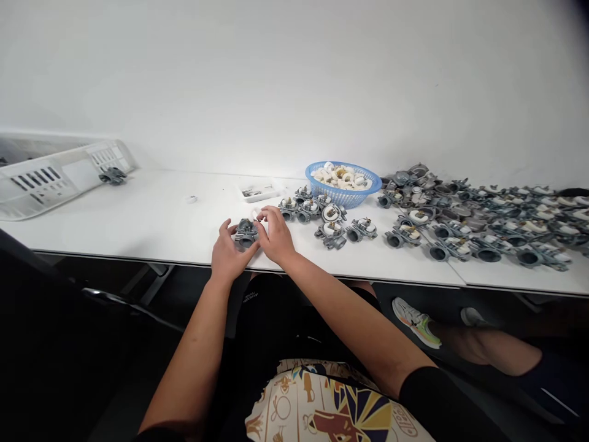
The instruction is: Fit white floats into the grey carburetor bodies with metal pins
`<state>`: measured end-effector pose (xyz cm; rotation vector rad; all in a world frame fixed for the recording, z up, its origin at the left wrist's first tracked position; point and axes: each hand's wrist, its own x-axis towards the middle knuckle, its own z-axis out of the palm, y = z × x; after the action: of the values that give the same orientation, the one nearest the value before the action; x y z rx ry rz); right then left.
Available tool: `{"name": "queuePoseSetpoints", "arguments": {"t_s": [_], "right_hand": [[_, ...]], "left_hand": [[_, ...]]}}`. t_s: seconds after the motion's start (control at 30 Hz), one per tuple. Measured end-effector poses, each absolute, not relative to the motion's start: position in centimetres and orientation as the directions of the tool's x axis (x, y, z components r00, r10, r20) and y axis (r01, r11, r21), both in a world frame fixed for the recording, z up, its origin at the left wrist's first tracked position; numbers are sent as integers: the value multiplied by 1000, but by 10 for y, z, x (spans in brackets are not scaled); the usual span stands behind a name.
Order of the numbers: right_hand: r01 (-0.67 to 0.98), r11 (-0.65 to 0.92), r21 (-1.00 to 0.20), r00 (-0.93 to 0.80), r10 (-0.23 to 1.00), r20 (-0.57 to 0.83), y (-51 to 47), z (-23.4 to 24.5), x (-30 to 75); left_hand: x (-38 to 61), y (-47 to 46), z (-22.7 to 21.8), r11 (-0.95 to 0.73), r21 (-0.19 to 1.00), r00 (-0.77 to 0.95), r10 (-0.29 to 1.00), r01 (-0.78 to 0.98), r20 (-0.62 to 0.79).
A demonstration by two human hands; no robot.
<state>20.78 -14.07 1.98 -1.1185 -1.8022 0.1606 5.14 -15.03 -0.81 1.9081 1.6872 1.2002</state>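
In the head view, my left hand (227, 256) is closed round the side of a grey metal carburetor body (246, 228) near the table's front edge. My right hand (278, 238) pinches a small white plastic float (256, 213) at the carburetor's upper right side. Fingers partly cover the float, and I cannot tell whether it is seated on the body. Just right of my hands stand several carburetors (307, 210) with white floats on top. Behind them is a blue basket (343, 195) heaped with white floats.
A small white tray (258, 195) holds thin metal pieces. At the left is a white slotted basket (55, 184), with one carburetor (113, 176) against it. Many carburetors (488, 227) crowd the right side of the table. Another person's leg (497, 350) shows below it.
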Motion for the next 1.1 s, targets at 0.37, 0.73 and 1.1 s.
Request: {"name": "queuePoseSetpoints", "arguments": {"t_s": [0.37, 0.73, 1.1], "right_hand": [[550, 637, -540, -189, 724, 663, -129, 18, 195], [581, 515, -630, -189, 838, 511, -135, 20, 196], [526, 524, -670, -175, 837, 518, -139, 12, 205]], "left_hand": [[56, -146, -6, -242, 562, 5, 921, 791, 390], [58, -150, -3, -206, 545, -10, 930, 813, 367], [57, -150, -6, -231, 624, -33, 924, 747, 381]]}}
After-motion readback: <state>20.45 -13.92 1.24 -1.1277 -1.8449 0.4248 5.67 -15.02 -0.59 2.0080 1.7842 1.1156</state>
